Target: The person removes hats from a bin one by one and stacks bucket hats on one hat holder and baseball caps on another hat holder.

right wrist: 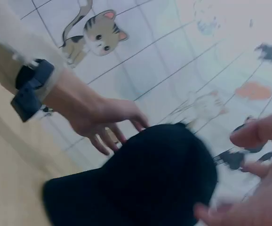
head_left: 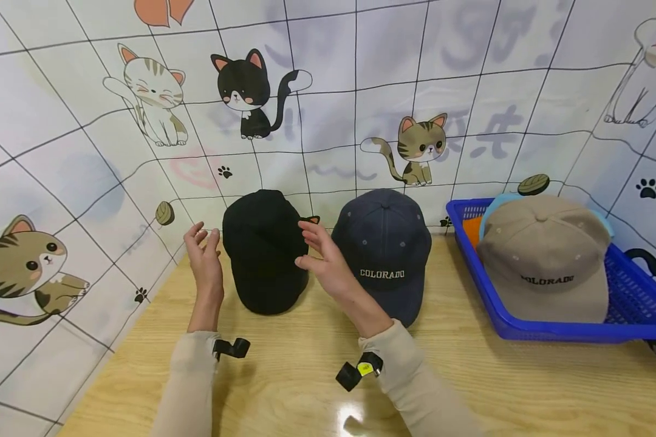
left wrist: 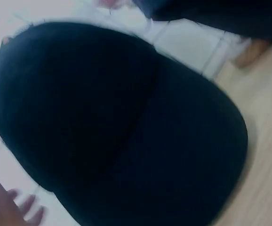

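Note:
A plain black cap [head_left: 265, 255] sits on the table against the wall, its brim toward me. My left hand [head_left: 205, 267] is held up along its left side with fingers relaxed. On the other side my right hand [head_left: 328, 267] hovers between this cap and a navy cap [head_left: 385, 237] lettered COLORADO, overlapping the navy one in the head view. Neither hand grips anything. The right wrist view shows the left hand [right wrist: 103, 117] with fingertips right at the black cap's [right wrist: 159, 174] edge, and the right hand's fingers [right wrist: 258, 132] spread on its near side.
A blue plastic basket [head_left: 486, 291] stands at the right, holding a beige COLORADO cap [head_left: 546, 255] on top of light blue and orange items. Behind the wooden table [head_left: 284, 376] rises a wall covering [head_left: 333, 103] printed with cats and grid lines.

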`<state>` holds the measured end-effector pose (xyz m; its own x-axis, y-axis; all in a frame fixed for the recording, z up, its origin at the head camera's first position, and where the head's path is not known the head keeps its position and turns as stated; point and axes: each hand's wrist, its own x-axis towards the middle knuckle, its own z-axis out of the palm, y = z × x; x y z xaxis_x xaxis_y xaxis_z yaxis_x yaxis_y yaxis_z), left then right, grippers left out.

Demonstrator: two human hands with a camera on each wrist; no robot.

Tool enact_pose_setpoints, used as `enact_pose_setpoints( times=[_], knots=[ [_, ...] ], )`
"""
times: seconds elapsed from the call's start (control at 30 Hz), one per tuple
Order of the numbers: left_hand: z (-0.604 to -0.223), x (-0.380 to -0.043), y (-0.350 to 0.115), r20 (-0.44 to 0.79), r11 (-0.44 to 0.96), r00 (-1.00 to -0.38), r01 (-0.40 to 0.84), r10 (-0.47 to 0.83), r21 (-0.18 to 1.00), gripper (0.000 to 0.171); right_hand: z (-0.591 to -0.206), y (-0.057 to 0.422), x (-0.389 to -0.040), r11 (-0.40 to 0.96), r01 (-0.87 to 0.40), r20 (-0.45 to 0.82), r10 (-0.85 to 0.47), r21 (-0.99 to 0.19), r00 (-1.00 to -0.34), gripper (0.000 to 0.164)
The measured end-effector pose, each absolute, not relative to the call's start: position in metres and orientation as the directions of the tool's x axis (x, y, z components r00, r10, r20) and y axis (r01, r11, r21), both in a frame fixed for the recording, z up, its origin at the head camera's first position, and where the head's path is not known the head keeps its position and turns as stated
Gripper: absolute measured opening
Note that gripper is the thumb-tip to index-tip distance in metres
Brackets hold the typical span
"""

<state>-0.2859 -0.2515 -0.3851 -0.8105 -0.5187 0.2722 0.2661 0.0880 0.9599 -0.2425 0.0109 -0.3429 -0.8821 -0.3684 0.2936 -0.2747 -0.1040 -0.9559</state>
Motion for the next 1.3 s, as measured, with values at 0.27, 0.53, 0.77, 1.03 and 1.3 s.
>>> enact_pose_setpoints(
  times=[0.27, 0.53, 0.77, 1.03, 1.3],
  knots=[
    [-0.413, -0.299, -0.269, 0.092, 0.054, -0.963, 0.081, -0.253, 0.995, 0.07, -0.377, -0.015, -0.255, -0.071, 0.075, -0.05, -0.307, -0.995, -0.95, 0.09],
    [-0.41, -0.298, -0.268, 0.042, -0.043, -0.961, 0.055, -0.273, 0.998, 0.069, -0.381, -0.017, -0.254, -0.179, 0.108, -0.044, -0.327, -0.978, -0.944, 0.084],
    [-0.388, -0.288, -0.261, 0.105, -0.197, -0.946, 0.171, -0.307, 0.965, 0.058, -0.368, -0.018, -0.242, -0.259, 0.021, 0.07, -0.339, -0.966, -0.938, 0.083],
    [-0.365, -0.283, -0.254, 0.206, -0.298, -0.923, 0.307, -0.325, 0.904, 0.041, -0.362, -0.015, -0.24, -0.4, -0.05, 0.196, -0.334, -0.915, -0.922, 0.085],
    [-0.36, -0.284, -0.254, 0.353, -0.235, -0.898, 0.414, -0.264, 0.879, 0.05, -0.367, -0.011, -0.247, -0.512, -0.055, 0.24, -0.302, -0.857, -0.923, 0.086]
  ],
)
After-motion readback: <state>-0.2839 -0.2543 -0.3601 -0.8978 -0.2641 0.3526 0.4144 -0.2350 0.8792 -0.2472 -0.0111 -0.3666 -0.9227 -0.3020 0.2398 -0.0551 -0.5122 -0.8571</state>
